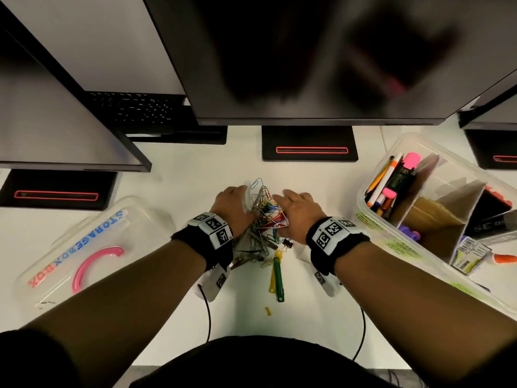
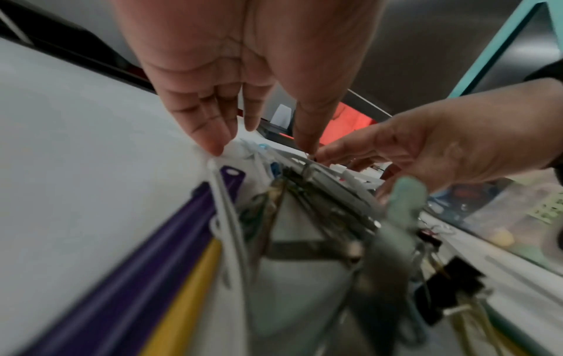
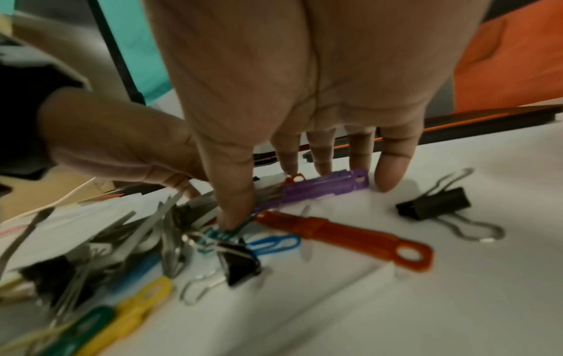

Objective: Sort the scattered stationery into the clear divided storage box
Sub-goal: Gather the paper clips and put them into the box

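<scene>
A tangled pile of coloured paper clips (image 1: 265,217), binder clips and plastic fasteners lies mid-table. My left hand (image 1: 235,198) and right hand (image 1: 291,203) flank it with straight fingers, cupping it from both sides. In the left wrist view my left fingertips (image 2: 213,144) touch the table beside a purple fastener (image 2: 170,240). The right wrist view shows my right fingertips (image 3: 387,178) on the table behind a purple fastener (image 3: 326,187), the thumb pressing on clips. An orange fastener (image 3: 350,238) and a black binder clip (image 3: 435,202) lie close by. The clear divided box (image 1: 380,161) stands at the right, with pens and highlighters in it.
The box lid (image 1: 84,247) with a pink handle lies at the left. Monitors on black stands (image 1: 309,144) overhang the back of the table. Green and yellow fasteners (image 1: 278,273) and a small yellow piece (image 1: 268,310) lie nearer me. A staples box (image 1: 470,254) sits by the box's near end.
</scene>
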The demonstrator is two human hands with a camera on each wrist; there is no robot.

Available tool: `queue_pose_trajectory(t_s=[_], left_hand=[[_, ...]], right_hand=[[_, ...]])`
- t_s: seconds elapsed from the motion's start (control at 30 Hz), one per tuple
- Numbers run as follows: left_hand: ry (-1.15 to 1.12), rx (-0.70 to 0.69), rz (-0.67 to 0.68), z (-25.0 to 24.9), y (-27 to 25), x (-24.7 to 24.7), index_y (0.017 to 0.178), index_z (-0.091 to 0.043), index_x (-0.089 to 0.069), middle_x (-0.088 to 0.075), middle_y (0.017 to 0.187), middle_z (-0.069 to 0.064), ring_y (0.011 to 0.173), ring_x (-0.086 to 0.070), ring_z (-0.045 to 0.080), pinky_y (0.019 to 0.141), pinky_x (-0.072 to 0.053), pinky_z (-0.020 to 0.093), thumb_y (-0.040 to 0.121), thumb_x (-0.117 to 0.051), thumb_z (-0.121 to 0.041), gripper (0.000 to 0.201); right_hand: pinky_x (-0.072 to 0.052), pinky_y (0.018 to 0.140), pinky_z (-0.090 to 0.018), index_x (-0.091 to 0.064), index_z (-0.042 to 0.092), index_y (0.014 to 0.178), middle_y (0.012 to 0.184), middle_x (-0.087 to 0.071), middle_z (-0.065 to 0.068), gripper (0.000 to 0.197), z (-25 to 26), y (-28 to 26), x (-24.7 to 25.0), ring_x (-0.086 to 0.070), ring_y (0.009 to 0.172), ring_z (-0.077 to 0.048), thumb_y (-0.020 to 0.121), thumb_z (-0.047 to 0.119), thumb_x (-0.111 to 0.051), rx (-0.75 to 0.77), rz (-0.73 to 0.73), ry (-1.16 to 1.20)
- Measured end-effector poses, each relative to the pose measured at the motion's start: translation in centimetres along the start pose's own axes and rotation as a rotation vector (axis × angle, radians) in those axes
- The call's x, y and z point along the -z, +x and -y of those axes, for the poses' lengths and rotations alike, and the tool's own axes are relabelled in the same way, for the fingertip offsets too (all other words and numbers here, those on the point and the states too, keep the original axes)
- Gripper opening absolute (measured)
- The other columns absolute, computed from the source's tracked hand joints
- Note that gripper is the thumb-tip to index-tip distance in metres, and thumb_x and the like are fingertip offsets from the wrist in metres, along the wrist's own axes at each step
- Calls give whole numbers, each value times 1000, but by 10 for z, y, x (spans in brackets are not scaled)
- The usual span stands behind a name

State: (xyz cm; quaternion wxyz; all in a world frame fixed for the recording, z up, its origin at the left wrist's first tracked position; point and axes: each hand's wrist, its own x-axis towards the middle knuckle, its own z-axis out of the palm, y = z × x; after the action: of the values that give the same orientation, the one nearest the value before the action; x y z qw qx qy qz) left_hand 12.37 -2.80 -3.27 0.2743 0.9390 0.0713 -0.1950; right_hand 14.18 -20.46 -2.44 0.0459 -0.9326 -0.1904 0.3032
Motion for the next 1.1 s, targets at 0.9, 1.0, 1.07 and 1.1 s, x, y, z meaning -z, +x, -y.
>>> queue_pose_trajectory(t_s=[0.9,1.0,1.07,1.1], left_hand=[[99,-130,92,1,-10,-20,142,-21,-32,-39,136,10,126,-44,30,106,-39,37,76,-71,-19,76],[103,-121,94,-1,-9,-18,142,-22,-31,-37,137,9,127,-42,30,107,-39,38,76,-70,-15,76],[104,-129,100,-3,-9,-19,142,-22,-31,-37,138,9,128,-42,31,108,-38,38,77,-67,-9,75],[107,-141,101,-3,-9,-19,142,-22,-32,-37,138,9,127,-43,30,108,-38,37,78,-66,-7,74]], right_hand=[[-46,86,-36,-60,13,109,112,-55,-9,23,16,-10,-2,-52,105,-28,91,25,-52,88,-176,37],[-45,78,-31,-57,10,103,104,-63,-11,19,9,-27,3,-57,97,-29,88,21,-55,37,-279,219],[-45,72,-30,-56,10,100,96,-67,-10,16,2,-44,11,-61,89,-29,86,19,-57,-23,-334,315],[-46,72,-30,-56,11,100,94,-67,-9,16,0,-53,16,-62,87,-28,86,19,-57,-40,-359,344]])
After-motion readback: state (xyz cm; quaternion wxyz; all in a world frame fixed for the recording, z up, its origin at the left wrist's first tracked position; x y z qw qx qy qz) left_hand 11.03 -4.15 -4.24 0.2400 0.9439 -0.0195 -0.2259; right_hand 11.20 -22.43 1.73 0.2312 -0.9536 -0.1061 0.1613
